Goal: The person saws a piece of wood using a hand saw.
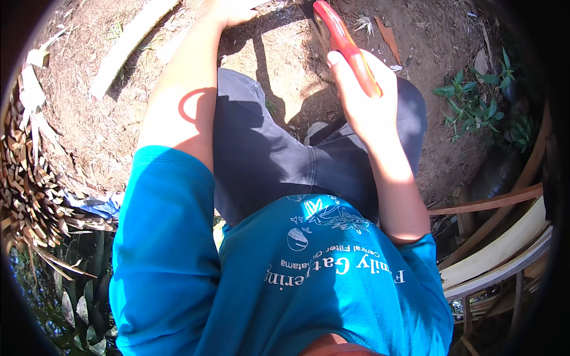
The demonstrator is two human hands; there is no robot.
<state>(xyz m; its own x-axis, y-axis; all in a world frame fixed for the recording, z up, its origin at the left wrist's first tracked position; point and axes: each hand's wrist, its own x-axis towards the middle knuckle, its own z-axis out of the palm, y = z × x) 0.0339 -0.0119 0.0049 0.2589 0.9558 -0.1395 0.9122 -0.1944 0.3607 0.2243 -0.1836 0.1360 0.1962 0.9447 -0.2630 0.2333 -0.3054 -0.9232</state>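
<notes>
My right hand is wrapped round the curved red-orange handle of a tool, thumb lying along it. At the handle's far end a dark part shows, perhaps a blade; the picture's upper edge cuts off the rest. My left hand reaches to the upper edge, left of the tool, and most of its fingers are out of view. Beside its fingertips is a sliver of something pale; whether the hand grips it cannot be made out. Both hands are beyond my knees, over bare earth.
A long pale wood strip lies on the ground at upper left. Many cut sticks are piled at far left. A brown splinter lies right of the tool. Green weeds grow at right, above long curved strips.
</notes>
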